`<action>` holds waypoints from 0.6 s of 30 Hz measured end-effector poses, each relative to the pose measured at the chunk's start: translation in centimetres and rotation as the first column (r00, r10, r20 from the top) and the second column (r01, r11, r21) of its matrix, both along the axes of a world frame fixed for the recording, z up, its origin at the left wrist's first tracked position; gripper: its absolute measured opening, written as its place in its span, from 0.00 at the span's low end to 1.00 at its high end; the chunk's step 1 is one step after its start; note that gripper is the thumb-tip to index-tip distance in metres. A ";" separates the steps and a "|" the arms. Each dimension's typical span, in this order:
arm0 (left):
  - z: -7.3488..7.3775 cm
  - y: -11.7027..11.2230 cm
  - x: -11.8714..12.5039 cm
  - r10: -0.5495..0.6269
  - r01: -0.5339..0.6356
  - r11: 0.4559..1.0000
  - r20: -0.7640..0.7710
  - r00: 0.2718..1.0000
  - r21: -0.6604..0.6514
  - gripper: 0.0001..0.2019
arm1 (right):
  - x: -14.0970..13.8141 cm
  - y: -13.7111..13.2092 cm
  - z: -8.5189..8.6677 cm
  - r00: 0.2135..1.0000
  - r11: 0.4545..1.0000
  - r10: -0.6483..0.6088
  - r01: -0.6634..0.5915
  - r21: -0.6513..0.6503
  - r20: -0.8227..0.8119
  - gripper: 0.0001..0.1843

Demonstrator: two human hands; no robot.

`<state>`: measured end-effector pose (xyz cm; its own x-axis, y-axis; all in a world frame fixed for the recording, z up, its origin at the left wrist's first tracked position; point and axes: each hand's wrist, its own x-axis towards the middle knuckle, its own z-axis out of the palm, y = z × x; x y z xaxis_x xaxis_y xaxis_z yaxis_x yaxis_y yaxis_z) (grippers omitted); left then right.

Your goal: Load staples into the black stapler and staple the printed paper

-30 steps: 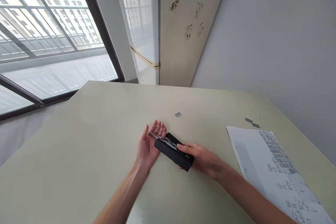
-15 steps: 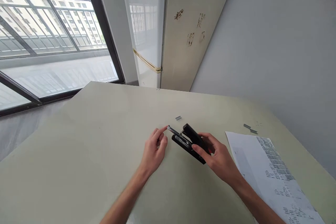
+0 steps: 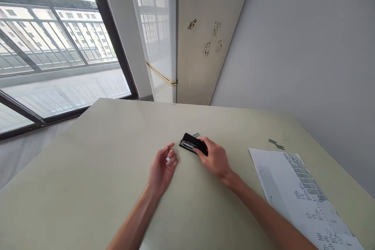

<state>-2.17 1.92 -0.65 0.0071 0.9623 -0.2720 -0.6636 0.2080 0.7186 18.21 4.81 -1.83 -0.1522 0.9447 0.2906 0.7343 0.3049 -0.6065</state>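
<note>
My right hand (image 3: 216, 157) is wrapped round a black stapler (image 3: 191, 142), thumb on the near side and fingers over the far side. The stapler's top arm is lowered over its base, and a strip of bare metal shows along its near side. Just left of its front end is my left hand (image 3: 163, 164), apart from it. The left index finger points out while the other fingers curl loosely; a small pale patch shows between them, and I cannot make out what it is. Behind the stapler lies a short strip of staples (image 3: 196, 135), partly hidden.
A printed sheet of paper (image 3: 278, 187) lies on the pale table (image 3: 96, 172) at the right. Beyond it are two more staple strips (image 3: 276, 144) and several loose bits (image 3: 286, 138). A fridge (image 3: 199, 74) and a wall (image 3: 293, 47) stand behind the table.
The stapler has moved left and its raised arm has come down; the metal rail that stuck out in front no longer shows. My left index finger has come off that rail.
</note>
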 end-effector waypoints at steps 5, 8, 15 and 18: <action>0.2 -0.1 -0.5 0.026 -0.009 0.997 0.227 0.974 -0.078 0.09 | -2.8 2.3 -0.2 0.998 0.995 0.063 -0.064 0.077 0.010 0.15; 0.3 -0.1 -0.5 0.057 -0.023 0.992 0.281 0.958 -0.125 0.13 | -3.0 1.4 0.8 0.998 0.985 0.059 -0.056 0.166 -0.012 0.16; 0.5 -0.9 0.7 -0.030 0.063 0.994 0.345 0.938 -0.085 0.23 | -4.5 -4.2 1.6 0.988 0.952 0.151 -0.152 0.267 0.021 0.09; 0.1 -1.3 1.2 -0.119 0.138 0.990 0.333 0.935 -0.033 0.24 | -5.4 -5.3 1.3 0.994 0.960 0.107 -0.110 0.258 0.025 0.03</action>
<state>-0.98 0.64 -0.56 0.2282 0.9306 -0.2861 -0.8259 0.3406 0.4493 12.83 -0.53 -0.56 -0.2540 0.8151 0.5207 0.6942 0.5285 -0.4887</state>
